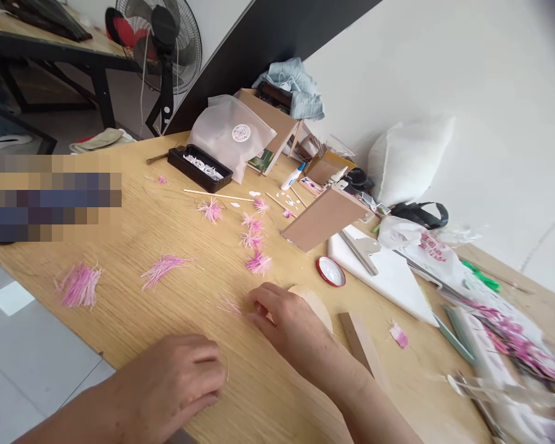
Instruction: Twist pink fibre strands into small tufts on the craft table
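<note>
Over the grained wooden table (pixel 129 234), my left hand (pixel 180 373) curls, my right hand (pixel 280 311) arches beside wispy strands (pixel 230 305), whether either pinches I cannot tell.

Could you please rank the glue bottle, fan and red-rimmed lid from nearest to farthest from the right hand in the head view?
1. Red-rimmed lid: beyond the right hand, to its right.
2. Glue bottle: farther back on the table.
3. Fan: farthest, past the table, at the back left.
</note>
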A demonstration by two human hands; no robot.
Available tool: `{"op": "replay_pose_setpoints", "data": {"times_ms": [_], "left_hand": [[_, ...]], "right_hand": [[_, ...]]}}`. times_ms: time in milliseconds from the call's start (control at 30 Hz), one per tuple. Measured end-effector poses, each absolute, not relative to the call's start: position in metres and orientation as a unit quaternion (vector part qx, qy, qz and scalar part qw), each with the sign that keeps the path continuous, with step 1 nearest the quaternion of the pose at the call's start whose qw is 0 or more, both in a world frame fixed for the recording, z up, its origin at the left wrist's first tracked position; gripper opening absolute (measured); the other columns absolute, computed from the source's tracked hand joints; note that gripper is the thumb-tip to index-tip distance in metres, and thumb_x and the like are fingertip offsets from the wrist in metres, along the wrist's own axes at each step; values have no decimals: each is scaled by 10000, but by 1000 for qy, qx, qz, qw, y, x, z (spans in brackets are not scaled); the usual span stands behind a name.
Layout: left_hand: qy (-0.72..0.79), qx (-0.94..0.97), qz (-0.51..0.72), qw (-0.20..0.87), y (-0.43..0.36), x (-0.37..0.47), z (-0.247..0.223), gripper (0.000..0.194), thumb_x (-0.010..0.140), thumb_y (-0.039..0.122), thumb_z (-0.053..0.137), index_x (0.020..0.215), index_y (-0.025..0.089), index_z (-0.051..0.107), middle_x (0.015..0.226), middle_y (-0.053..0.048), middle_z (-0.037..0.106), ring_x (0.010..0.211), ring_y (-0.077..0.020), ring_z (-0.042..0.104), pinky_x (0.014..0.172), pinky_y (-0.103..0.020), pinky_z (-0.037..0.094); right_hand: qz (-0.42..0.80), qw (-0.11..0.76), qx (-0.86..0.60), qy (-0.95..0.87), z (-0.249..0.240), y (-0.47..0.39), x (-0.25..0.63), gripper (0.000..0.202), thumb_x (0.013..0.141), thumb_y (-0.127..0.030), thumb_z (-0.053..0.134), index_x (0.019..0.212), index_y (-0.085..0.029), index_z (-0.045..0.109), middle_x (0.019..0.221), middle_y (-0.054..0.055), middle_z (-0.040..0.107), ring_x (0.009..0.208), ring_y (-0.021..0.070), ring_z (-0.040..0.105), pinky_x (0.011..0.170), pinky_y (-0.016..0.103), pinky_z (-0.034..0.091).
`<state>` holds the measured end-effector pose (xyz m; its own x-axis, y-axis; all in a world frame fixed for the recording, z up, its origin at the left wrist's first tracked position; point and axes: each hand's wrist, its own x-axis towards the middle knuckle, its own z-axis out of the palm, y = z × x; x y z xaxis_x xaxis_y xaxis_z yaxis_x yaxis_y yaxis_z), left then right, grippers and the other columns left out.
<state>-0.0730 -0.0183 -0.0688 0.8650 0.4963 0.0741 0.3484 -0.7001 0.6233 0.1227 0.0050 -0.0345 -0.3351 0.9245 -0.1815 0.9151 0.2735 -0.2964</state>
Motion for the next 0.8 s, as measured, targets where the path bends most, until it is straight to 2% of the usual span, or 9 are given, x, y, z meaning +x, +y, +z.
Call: {"op": "replay_pose_setpoints", "data": {"times_ms": [100,200,267,433,567,800], "left_hand": [[233,914,116,311,-19,-73,-71,204,830,62,526,663,164,469,719,40,533,666,-107,499,572,-216,353],[239,914,117,306,-18,-73,-71,201,835,72,527,666,162,466,716,40,528,663,-105,494,572,-215,352],[239,915,116,304,-18,-73,-71,199,834,74,531,667,161,465,717,40,527,660,-103,492,575,-213,354],[242,916,112,298,-19,-73,-71,198,827,83,545,663,161,468,714,41,529,659,-103,494,570,-215,353],[242,917,110,298,-18,-73,-71,192,822,79,548,664,159,474,715,38,531,664,-105,499,578,-214,360],[235,914,126,306,-17,-72,-71,194,848,93,517,671,163,477,715,37,534,662,-105,499,576,-216,360]], "right_hand": [[216,23,-570,-792,-36,6,117,70,796,-128,522,795,-178,572,816,11,573,673,120,535,593,241,388],[192,14,-574,-796,-40,8,110,44,790,-154,538,810,-167,575,845,27,570,695,131,544,593,246,397],[169,17,-575,-800,-44,9,106,34,783,-155,536,786,-164,569,821,24,571,697,136,547,585,242,390],[124,13,-588,-799,-52,10,97,158,803,-98,455,695,-166,548,705,4,554,601,117,516,532,230,341],[124,19,-606,-785,-53,11,93,170,800,-92,452,677,-168,543,678,4,554,571,110,498,513,225,321],[126,103,-611,-774,-38,9,109,146,773,-88,498,688,-182,570,688,-15,570,563,97,492,511,216,327]]}}
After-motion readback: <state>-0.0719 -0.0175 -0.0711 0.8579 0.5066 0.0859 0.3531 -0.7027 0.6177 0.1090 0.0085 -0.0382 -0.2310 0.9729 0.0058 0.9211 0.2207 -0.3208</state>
